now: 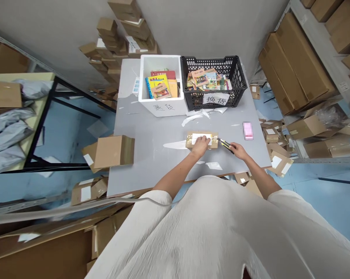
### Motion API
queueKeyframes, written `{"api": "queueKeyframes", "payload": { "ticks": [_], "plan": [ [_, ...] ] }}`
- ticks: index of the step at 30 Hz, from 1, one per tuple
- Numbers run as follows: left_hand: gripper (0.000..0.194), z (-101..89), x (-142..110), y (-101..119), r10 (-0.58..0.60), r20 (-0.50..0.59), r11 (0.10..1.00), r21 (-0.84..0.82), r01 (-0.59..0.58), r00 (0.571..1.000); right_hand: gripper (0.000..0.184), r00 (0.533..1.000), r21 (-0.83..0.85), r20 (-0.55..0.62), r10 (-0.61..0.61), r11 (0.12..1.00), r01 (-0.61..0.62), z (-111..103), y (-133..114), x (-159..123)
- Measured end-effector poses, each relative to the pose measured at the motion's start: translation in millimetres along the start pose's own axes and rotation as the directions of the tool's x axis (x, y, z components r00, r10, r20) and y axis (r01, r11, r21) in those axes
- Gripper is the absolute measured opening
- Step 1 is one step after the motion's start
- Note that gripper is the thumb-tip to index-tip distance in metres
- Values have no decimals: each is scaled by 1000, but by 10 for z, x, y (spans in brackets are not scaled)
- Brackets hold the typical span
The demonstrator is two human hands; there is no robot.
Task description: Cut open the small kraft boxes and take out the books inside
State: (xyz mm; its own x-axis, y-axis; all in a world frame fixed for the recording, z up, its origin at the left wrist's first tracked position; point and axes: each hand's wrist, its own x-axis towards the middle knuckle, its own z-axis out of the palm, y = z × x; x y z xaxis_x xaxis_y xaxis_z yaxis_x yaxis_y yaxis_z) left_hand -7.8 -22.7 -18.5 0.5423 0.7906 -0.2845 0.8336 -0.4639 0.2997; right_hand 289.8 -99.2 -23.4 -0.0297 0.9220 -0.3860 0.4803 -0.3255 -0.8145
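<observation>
A small taped cardboard box (pixel 214 144) with a white label lies on the grey table (pixel 151 155) in front of me. From above, my left hand (pixel 200 146) grips it, with bent fingers pressed on the label. My right hand (pixel 238 150) is closed round a black and yellow box cutter (pixel 226 145). The cutter's tip points left, at the box's right end; whether it touches the tape is too small to tell.
At the back stand a white foam box (pixel 160 106) and a black plastic crate (pixel 239 97), both holding books. A phone (pixel 248 131) lies to the right. Paper scraps (pixel 214 166) are scattered about. An opened carton (pixel 107 151) sits at the table's left edge.
</observation>
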Motion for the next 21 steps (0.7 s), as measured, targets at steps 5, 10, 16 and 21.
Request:
{"api": "queueKeyframes", "payload": {
  "ticks": [5,10,16,21],
  "plan": [
    [67,-17,-62,12,11,-80,998,-65,-16,997,66,995,114,-46,89,990,-84,-18,24,-42],
    [73,-109,41,63,-58,-164,995,-88,44,985,64,997,28,-57,48,999,-46,-86,-59,-92],
    [71,-107,274,34,-53,-168,998,-45,46,984,53,985,-331,-18,-171,931,155,-118,-104,-134],
    [75,-23,352,8,-38,-138,999,10,40,990,49,968,-626,68,-241,745,229,-62,-103,-71]
  ]
}}
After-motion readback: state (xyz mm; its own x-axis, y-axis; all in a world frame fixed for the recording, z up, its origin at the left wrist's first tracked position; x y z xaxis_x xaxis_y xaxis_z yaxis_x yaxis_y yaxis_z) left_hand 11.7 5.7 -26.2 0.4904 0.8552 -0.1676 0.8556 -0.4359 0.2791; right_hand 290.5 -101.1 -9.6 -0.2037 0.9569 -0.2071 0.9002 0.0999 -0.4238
